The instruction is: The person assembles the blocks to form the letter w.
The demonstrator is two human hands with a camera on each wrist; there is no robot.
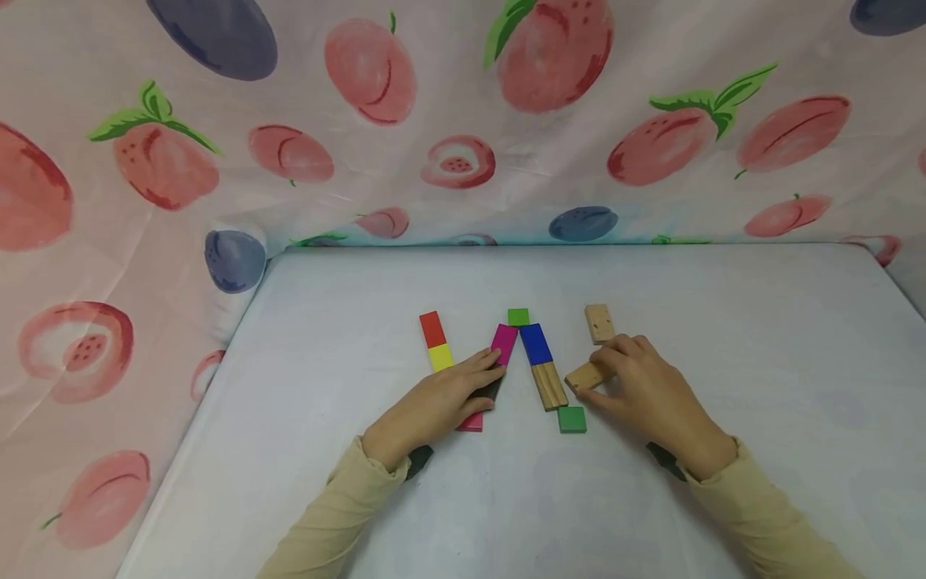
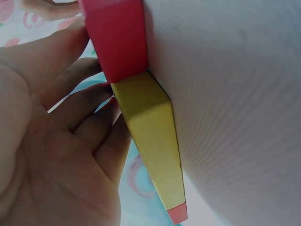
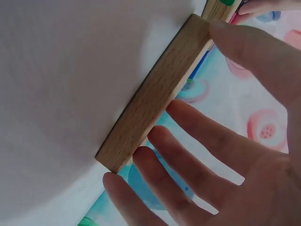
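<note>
Several coloured blocks lie end to end in slanted rows on the white table. My left hand lies over the middle of them, fingers extended onto the magenta block and the black block, which it partly hides. Beside its thumb is a pinkish-red block, and a yellow block runs along past the palm. My right hand holds a plain wooden block by its edges, thumb at one end and fingertips along the side. Another wooden block lies just beyond those fingers.
Between the hands, a blue block meets a grooved wooden block, with a green block at its lower end. A small green block caps the magenta and blue ones. A red block stands leftmost; a fruit-print cloth hangs behind.
</note>
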